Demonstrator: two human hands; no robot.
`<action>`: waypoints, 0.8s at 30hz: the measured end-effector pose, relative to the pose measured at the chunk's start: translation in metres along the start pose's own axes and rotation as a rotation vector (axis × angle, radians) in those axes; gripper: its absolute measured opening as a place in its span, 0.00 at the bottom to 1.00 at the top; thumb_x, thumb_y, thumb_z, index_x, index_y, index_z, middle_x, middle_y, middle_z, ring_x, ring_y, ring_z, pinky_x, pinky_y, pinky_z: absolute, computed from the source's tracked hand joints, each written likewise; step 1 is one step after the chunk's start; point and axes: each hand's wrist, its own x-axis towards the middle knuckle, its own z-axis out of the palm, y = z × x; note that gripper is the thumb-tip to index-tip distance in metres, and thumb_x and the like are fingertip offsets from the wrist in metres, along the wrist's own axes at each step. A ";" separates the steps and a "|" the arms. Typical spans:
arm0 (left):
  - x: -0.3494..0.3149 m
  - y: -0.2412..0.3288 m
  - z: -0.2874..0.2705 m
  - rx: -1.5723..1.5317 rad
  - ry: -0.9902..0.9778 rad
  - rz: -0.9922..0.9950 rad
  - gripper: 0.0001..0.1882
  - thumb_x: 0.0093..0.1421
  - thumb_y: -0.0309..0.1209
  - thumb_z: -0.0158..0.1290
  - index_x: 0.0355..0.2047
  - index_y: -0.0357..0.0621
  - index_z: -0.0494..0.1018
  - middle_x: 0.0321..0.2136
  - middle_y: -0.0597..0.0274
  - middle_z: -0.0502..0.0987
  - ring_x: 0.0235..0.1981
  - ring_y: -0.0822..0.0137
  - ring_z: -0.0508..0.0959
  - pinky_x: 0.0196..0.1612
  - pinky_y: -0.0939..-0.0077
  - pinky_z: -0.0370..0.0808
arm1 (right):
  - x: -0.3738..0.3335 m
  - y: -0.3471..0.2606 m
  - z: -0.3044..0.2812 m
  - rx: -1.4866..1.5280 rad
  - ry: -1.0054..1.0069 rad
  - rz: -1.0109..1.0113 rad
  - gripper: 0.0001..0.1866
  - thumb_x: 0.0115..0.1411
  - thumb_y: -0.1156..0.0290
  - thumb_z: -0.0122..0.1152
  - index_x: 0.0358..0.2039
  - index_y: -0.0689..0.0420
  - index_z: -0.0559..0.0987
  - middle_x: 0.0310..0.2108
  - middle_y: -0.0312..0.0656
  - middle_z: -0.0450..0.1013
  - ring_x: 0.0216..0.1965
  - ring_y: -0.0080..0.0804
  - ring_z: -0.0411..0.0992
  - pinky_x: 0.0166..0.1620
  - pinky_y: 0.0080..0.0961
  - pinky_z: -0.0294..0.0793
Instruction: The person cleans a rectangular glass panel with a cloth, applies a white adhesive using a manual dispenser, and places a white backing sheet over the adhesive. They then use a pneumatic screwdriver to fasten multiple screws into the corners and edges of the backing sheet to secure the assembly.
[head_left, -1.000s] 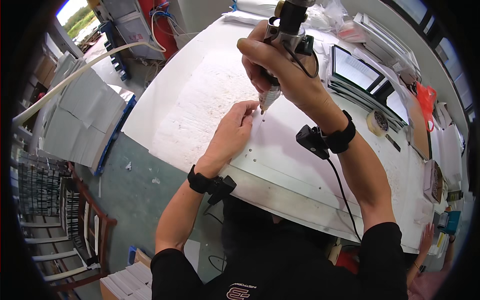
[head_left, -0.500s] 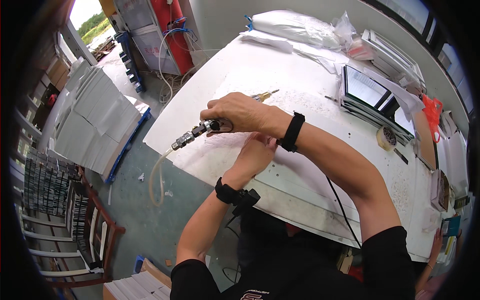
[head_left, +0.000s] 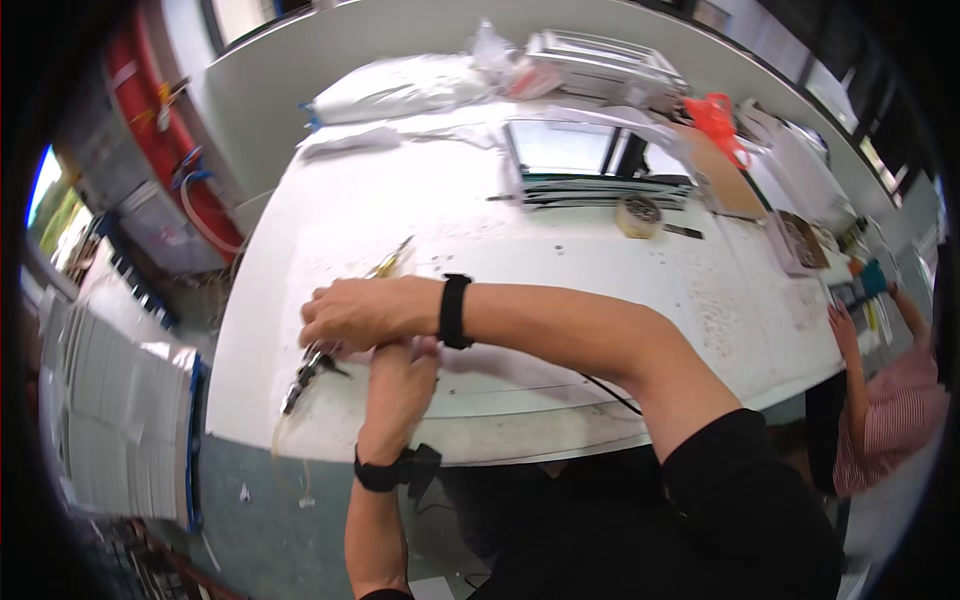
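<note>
My right hand (head_left: pixel 365 312) is wrapped around an air screwdriver (head_left: pixel 303 382). Its brass-coloured front end (head_left: pixel 388 262) points to the far right with a thin bit at the tip, and its metal rear hangs toward the table's near left edge. A pale air hose (head_left: pixel 278 432) trails from that rear. Crossed beneath my right wrist is my left hand (head_left: pixel 402 385), its fingers curled and its thumb near the black wrist strap. What those fingers hold, if anything, is hidden. Both hands are over the white tabletop (head_left: pixel 300 235).
Framed mirror-like panels (head_left: pixel 570 150) lie stacked at the back, beside a round tub of small dark pieces (head_left: pixel 637 217). A white wrapped bundle (head_left: pixel 400 88) lies far left. Stacked white boards (head_left: pixel 125 430) stand left of the table. Another person (head_left: pixel 890 420) is at the right.
The view has swung to the right, so the table sits further left and a co-worker shows at the right. My right hand still grips the screwdriver, with its rear end now pointing more toward me.
</note>
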 end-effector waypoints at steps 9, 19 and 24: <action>-0.004 -0.004 0.006 0.395 0.042 0.261 0.25 0.63 0.28 0.56 0.61 0.39 0.71 0.67 0.35 0.64 0.69 0.41 0.63 0.69 0.55 0.58 | -0.189 -0.060 -0.080 -0.167 0.203 0.381 0.21 0.59 0.63 0.71 0.52 0.52 0.80 0.48 0.43 0.77 0.53 0.41 0.73 0.55 0.38 0.74; -0.009 -0.005 0.011 0.590 0.003 0.338 0.24 0.67 0.28 0.51 0.64 0.39 0.68 0.67 0.30 0.61 0.69 0.37 0.61 0.69 0.51 0.59 | -0.420 -0.147 -0.045 -0.299 0.330 1.364 0.30 0.67 0.54 0.59 0.60 0.65 0.72 0.54 0.56 0.75 0.59 0.55 0.69 0.62 0.46 0.67; -0.016 0.002 0.023 0.558 -0.009 0.300 0.25 0.68 0.28 0.48 0.65 0.37 0.66 0.68 0.30 0.59 0.70 0.38 0.60 0.69 0.53 0.60 | -0.429 -0.162 -0.020 -0.328 0.473 1.269 0.33 0.68 0.53 0.58 0.60 0.70 0.71 0.58 0.61 0.70 0.64 0.56 0.65 0.66 0.45 0.63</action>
